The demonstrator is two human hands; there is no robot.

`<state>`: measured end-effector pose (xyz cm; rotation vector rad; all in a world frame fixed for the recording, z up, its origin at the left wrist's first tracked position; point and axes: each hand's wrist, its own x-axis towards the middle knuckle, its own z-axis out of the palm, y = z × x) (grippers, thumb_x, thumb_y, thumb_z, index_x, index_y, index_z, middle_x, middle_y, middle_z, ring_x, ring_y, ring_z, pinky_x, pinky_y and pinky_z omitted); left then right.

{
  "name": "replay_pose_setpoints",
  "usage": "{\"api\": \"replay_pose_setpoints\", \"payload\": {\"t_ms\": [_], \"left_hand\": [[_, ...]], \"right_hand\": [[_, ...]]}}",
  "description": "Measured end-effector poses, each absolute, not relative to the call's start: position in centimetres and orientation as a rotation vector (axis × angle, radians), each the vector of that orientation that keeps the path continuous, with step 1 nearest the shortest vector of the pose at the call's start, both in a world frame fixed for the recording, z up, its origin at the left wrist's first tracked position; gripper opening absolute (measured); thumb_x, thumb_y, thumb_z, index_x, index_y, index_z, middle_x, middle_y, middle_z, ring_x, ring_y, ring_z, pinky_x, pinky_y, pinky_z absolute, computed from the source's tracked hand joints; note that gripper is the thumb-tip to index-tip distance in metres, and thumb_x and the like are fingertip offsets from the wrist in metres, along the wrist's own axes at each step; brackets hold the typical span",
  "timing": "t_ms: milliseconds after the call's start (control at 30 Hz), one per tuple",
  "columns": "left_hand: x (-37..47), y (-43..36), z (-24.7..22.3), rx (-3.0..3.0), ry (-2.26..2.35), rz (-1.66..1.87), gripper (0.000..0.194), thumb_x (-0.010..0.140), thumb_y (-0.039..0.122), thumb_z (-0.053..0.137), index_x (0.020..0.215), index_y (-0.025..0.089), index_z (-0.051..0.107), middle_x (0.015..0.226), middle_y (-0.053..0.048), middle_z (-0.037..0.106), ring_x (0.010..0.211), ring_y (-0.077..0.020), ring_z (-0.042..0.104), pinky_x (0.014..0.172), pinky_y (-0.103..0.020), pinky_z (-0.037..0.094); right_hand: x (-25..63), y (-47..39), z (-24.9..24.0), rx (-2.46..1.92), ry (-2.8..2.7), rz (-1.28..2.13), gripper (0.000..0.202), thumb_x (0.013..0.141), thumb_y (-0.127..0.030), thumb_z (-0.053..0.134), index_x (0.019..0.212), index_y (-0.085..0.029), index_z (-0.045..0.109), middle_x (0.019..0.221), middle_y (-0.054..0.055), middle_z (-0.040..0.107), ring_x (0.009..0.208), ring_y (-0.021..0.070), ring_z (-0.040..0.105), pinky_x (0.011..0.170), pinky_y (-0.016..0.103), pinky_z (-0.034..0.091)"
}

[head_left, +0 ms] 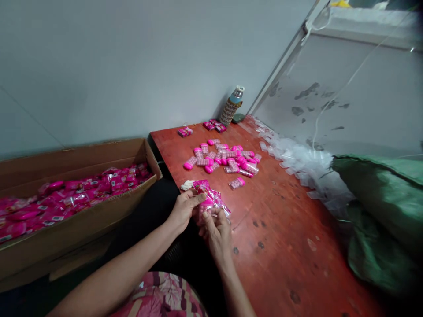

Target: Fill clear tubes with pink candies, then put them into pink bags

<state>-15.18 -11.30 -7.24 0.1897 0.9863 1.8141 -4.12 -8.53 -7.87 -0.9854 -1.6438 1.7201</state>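
Note:
Near the table's front left edge, my left hand (pixel 185 208) and my right hand (pixel 217 229) are close together, fingers pinched. Between them is a small clear container with a pink cap (pixel 207 203), partly covered by my fingers. A printed pink card (pixel 201 186) shows just above my left thumb, and I cannot tell whether it is held or lies behind. More printed pink packaging (pixel 222 203) lies on the table beside my right fingers. A white crumpled bit (pixel 187 185) rests by my left hand. Beyond them is a pile of pink-capped clear containers (pixel 228 155).
A cardboard box (pixel 152 169) at left holds many pink packets (pixel 82 193). Small stacks of pink cards (pixel 214 125) and a bottle in a knitted sleeve (pixel 231 108) stand at the back of the red table (pixel 274 229). Clear plastic sleeves (pixel 304 154) and a green sack (pixel 380 220) are at right.

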Motion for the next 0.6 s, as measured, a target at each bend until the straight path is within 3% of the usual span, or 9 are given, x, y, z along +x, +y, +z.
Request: {"api": "replay_pose_setpoints", "payload": {"t_ms": [200,433,600], "left_hand": [[-15.19,-11.19,-7.43,0.197,1.012,1.732,0.027,0.058,0.029,0.073,0.068,0.009,0.058,0.058,-0.001,0.059,0.049,-0.0093,0.053,0.048,-0.021,0.043],[-15.75,-11.27,-7.82,0.34,1.062,1.594,0.026,0.061,0.032,0.069,0.058,0.009,0.058,0.051,-0.002,0.057,0.042,-0.0101,0.051,0.044,-0.022,0.042],[-15.04,-11.22,-7.98,0.265,1.138,1.639,0.025,0.059,0.031,0.071,0.063,0.009,0.061,0.054,-0.003,0.059,0.046,-0.0097,0.053,0.046,-0.021,0.044]], "right_hand": [[-4.05,-8.62,-8.05,-0.995,-1.724,1.525,0.021,0.078,-0.039,0.054,0.087,-0.021,0.048,0.06,-0.003,0.057,0.045,0.0103,0.05,0.042,0.021,0.039],[-3.97,-8.08,-8.28,-0.903,-1.471,1.946,0.021,0.08,-0.041,0.05,0.082,-0.02,0.045,0.056,-0.005,0.056,0.036,0.0073,0.046,0.035,0.017,0.03],[-4.06,-8.15,-8.3,-0.99,-1.591,1.629,0.021,0.075,-0.038,0.059,0.084,-0.021,0.049,0.06,-0.003,0.057,0.043,0.0093,0.049,0.041,0.02,0.038]]}}
